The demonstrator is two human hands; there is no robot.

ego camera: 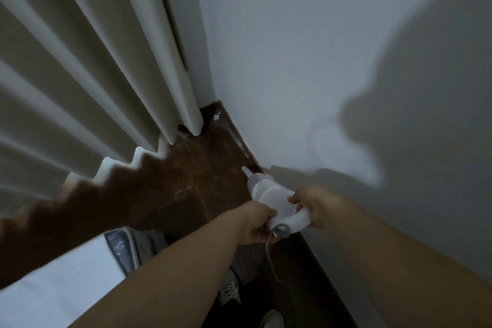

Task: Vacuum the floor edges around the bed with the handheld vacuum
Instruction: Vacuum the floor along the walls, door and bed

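Note:
A white handheld vacuum (269,195) hangs over the dark wooden floor (191,167), close to the wall on the right. Its narrow nozzle tip (245,170) points down at the floor edge beside the wall. My right hand (312,206) grips the curved handle at the back. My left hand (257,223) holds the underside of the handle where a grey cord (271,250) leaves it. The bed corner (125,250), white mattress with a grey quilted side, sits at the lower left.
Pale curtains (87,82) hang to the floor at the left. A plain wall (306,61) runs along the right. A bit of white debris (217,116) lies in the far corner. My shoes (229,290) stand on the narrow floor strip between bed and wall.

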